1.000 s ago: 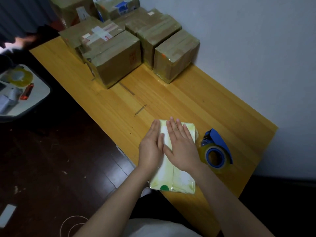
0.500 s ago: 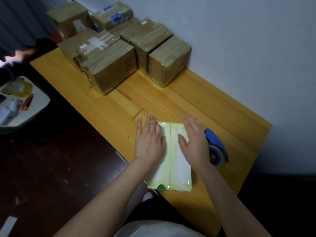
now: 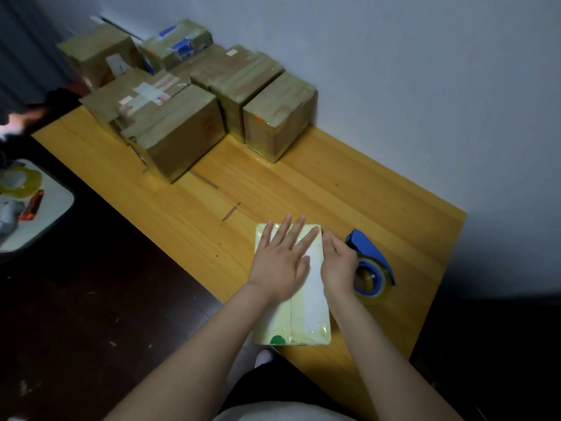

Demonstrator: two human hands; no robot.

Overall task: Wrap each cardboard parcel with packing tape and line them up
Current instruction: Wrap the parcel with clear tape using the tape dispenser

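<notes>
A flat pale yellow-green parcel (image 3: 306, 317) covered in glossy tape lies at the near edge of the wooden table (image 3: 303, 189). My left hand (image 3: 280, 259) presses flat on its top with fingers spread. My right hand (image 3: 338, 262) rests along the parcel's right edge, fingers straight and together. A blue tape dispenser (image 3: 372, 268) with a clear roll sits just right of that hand. Several taped brown cardboard parcels (image 3: 182, 129) stand grouped at the far end of the table by the wall.
A white wall borders the table's far and right sides. At the left, a small grey stool or tray (image 3: 45, 214) holds a tape roll (image 3: 19, 180) and an orange cutter (image 3: 32, 205). Dark floor lies left of the table.
My left hand has slid from the parcel's left side onto its middle. My right hand moved off the top to the parcel's right edge, beside the dispenser.
</notes>
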